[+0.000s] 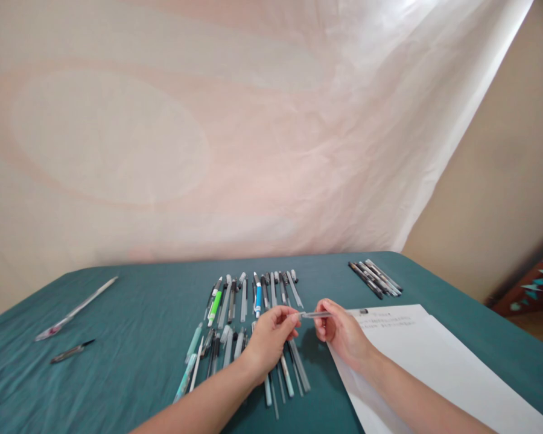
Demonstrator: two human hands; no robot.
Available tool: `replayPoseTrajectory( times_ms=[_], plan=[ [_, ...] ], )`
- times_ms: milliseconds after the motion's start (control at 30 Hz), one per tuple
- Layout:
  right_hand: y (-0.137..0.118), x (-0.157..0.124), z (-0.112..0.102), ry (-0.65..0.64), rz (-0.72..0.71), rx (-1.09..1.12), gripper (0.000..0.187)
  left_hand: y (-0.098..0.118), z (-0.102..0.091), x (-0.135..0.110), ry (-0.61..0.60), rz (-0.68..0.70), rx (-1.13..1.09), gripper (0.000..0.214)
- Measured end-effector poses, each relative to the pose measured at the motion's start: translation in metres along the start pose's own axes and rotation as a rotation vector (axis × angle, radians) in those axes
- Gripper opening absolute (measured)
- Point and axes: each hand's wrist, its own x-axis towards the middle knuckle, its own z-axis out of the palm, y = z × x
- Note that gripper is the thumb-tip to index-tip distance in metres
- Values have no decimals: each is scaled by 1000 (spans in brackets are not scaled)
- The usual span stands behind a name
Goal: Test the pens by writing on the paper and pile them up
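Between my two hands a slim translucent pen (pixel 315 314) lies level above the table. My left hand (pixel 274 337) pinches its left end, which my fingertips partly hide. The right end is held between the thumb and fingers of my right hand (pixel 341 331), over the left edge of a white sheet of paper (pixel 425 361). Below and behind my left hand lie two rows of pens, among them a green pen (pixel 215 307) and a blue and white pen (pixel 257 295). My left forearm covers part of the nearer row.
Several dark and clear pens (pixel 375 278) are bunched at the back right. On the left lie a long clear wrapper-like strip (pixel 76 310) and a dark pen (pixel 72 351). Handwriting shows near the paper's top. A pale cloth (pixel 253 132) hangs behind the green-covered table (pixel 140 325).
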Motion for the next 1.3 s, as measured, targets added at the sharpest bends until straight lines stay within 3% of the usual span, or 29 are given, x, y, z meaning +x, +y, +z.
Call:
replayPoseTrajectory(
  times_ms=[500, 667, 800, 933, 1300],
  plan=[
    [5, -14, 16, -49, 13, -95, 21, 6, 7, -11, -169, 161, 69, 21],
    [1, -12, 16, -67, -13, -134, 24, 9, 4, -11, -141, 144, 107, 19],
    [-15, -5, 5, 46, -128, -109, 32, 8, -1, -6, -62, 87, 144, 19],
    [-27, -1, -6, 121, -133, -111, 36, 5, -3, -5, -57, 66, 163, 20],
    [-28, -6, 1, 50, -114, -108, 39, 12, -4, -4, -88, 155, 164, 22]
  ],
)
